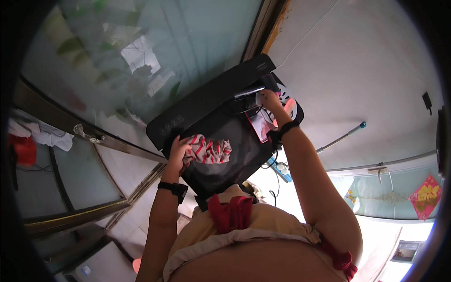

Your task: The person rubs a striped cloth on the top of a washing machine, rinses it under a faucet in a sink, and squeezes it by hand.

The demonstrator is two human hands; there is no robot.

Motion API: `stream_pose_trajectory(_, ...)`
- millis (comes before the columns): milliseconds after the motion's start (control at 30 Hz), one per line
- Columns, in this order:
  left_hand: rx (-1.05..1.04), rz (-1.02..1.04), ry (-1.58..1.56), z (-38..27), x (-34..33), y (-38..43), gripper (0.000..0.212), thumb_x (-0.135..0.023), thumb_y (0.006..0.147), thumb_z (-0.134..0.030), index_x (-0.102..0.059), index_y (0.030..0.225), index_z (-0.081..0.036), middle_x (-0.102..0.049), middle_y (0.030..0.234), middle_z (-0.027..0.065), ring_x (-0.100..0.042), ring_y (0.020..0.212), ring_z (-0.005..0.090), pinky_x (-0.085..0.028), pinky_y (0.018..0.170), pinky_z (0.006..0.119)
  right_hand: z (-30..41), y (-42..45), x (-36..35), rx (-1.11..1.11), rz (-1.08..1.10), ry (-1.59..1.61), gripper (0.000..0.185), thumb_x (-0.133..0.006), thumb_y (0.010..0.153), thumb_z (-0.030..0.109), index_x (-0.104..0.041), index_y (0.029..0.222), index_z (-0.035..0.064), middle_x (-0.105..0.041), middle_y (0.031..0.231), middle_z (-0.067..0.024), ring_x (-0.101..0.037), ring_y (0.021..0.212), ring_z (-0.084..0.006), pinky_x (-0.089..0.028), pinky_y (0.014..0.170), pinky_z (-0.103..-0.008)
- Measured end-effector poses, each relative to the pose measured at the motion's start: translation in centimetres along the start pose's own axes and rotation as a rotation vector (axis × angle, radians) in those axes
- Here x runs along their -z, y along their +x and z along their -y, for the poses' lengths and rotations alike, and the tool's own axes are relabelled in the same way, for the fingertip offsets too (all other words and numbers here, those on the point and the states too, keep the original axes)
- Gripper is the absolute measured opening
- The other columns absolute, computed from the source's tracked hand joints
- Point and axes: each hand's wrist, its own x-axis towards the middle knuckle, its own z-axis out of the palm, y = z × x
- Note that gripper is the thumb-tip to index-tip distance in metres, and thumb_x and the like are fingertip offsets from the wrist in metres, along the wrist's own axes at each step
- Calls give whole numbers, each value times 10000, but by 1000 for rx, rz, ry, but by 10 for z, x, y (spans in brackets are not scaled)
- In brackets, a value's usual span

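My left hand (179,151) grips the edge of a grey cloth with red stripes (211,151), crumpled over a dark, glossy lid (243,160). The lid belongs to a black appliance, apparently a top-loading washing machine, with a marked panel (211,93) along its back. At the appliance's right end, my right hand (272,100) reaches into a cluster of items. Its fingertips are by a dark, shiny-edged object (250,92), and their hold is unclear. Close to that hand lie a red-edged flat item (259,125), a pink object (289,106) and a black cable.
Frosted glass panels (197,38) rise behind the appliance. A door with a clear handle (88,134) stands at left, with cloths (53,135) hanging beyond. At right, a pole (341,136) leans on the white wall (352,77). A power strip (280,168) and cords lie below.
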Motion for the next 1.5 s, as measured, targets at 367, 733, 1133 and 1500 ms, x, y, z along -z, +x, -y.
stream_pose_trajectory(367,66,-21,-248,-2,2,-14,839,-532,688,67,-106,1407,10,-528,1213,167,-538,1046,241,-414,910,318,36,32,15,286,265,-717,357,-551,785,131,-605,1124,230,-600,1095,30,-518,1070,-175,-444,857,-344)
stream_pose_trajectory(733,-1,-88,-286,-14,-12,-18,718,-541,670,77,-266,1328,-12,-335,1416,96,-374,1230,243,-319,1018,351,13,47,-7,517,189,-772,476,-702,649,113,-562,1098,179,-582,985,34,-521,1007,-162,-438,830,-300)
stream_pose_trajectory(1133,-91,-60,-231,-35,-17,-23,763,-555,638,81,-214,1315,1,-411,1370,86,-412,1196,251,-326,1013,352,-6,36,23,639,140,-735,257,-548,746,120,-592,987,196,-582,918,50,-530,973,-151,-430,779,-290)
stream_pose_trajectory(1500,-168,-36,-255,-54,-31,-22,842,-546,662,112,-122,1368,-66,-429,1356,88,-404,1220,254,-328,1019,358,50,59,-24,-2,453,-204,473,-566,781,480,-598,1116,148,-619,1111,-88,-566,1049,-316,-434,872,-446)
